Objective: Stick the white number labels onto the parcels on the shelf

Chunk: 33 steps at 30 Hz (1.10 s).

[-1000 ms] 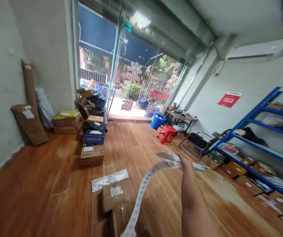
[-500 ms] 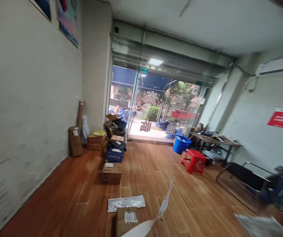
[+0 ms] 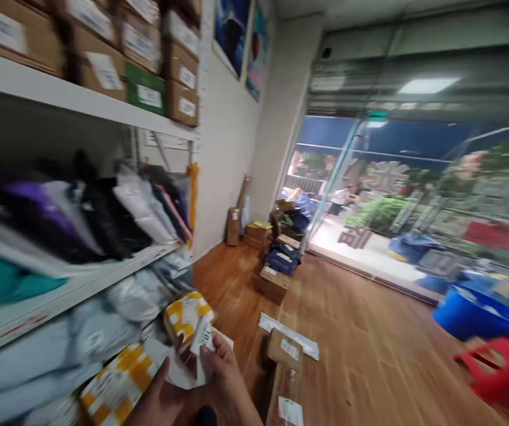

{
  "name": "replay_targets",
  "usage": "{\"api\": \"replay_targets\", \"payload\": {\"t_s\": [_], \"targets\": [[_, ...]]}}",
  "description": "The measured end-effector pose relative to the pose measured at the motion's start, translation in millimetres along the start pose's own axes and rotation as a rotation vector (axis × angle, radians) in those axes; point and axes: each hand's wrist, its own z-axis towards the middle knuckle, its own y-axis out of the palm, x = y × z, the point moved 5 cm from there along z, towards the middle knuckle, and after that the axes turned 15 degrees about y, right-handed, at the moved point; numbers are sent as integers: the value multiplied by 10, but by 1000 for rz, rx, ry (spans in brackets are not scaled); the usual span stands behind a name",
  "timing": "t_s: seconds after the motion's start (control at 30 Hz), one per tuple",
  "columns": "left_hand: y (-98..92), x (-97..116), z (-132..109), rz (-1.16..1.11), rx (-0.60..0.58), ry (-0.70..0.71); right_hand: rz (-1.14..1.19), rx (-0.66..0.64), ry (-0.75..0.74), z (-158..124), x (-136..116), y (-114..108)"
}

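My right hand (image 3: pixel 225 373), at the bottom centre, pinches a white paper strip (image 3: pixel 201 340) with printed characters. Just left of it my left hand (image 3: pixel 165 393) is closed on the lower part of the same curling white paper, its fingers partly blurred. Beyond the hands lies a yellow-and-white parcel (image 3: pixel 187 313). Another yellow-and-white parcel (image 3: pixel 119 381) sits to the left of my left hand.
At left, a white shelf (image 3: pixel 81 275) holds bagged parcels, with labelled boxes above. Cardboard boxes (image 3: pixel 284 349) and a silver-white package (image 3: pixel 296 336) lie on the wooden floor. A blue bucket (image 3: pixel 476 316) and red stool (image 3: pixel 502 373) stand at right.
The view has swung left, bringing the shelf into sight and shifting the doorway rightward. Both hands have come into view with the white paper, which earlier trailed at the bottom.
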Motion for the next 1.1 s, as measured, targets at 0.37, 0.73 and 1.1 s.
{"api": "replay_targets", "payload": {"t_s": [0.37,0.73,1.1], "targets": [[-513,848,-623,845,106,613,-267,-186,144,-794,274,329],[-14,205,-1161,730,-207,175,-1133,-278,103,-1066,-369,478],[36,-9,-1603,371,278,557,-1072,-218,-314,-1265,-237,400]]}}
